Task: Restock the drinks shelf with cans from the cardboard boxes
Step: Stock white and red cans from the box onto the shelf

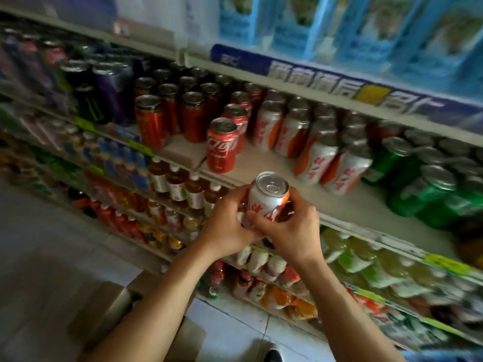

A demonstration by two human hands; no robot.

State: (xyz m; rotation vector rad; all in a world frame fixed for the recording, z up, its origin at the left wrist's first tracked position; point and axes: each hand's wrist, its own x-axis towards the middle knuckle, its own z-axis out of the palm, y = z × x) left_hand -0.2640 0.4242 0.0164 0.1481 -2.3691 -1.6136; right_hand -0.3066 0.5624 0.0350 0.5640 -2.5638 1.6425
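Holding a white-and-orange can (269, 198) upright in both hands, in front of the drinks shelf (264, 165) edge and just below the rows of matching cans (321, 158). Left hand (230, 220) wrapped round the near side, fingers curled; right hand (290, 226) gripping the other side, thumb across the printed face. Probably mid-placement. Best done by lifting over the shelf lip, aiming for the bare patch between the red cola can (222, 145) and the front white-and-orange ones, then sliding back until touching its neighbours. Worth keeping the can level and the label facing out. Worth releasing one hand first to avoid knocking the leaning front cans. Cardboard box (115, 309) waiting on the floor below, contents hidden.
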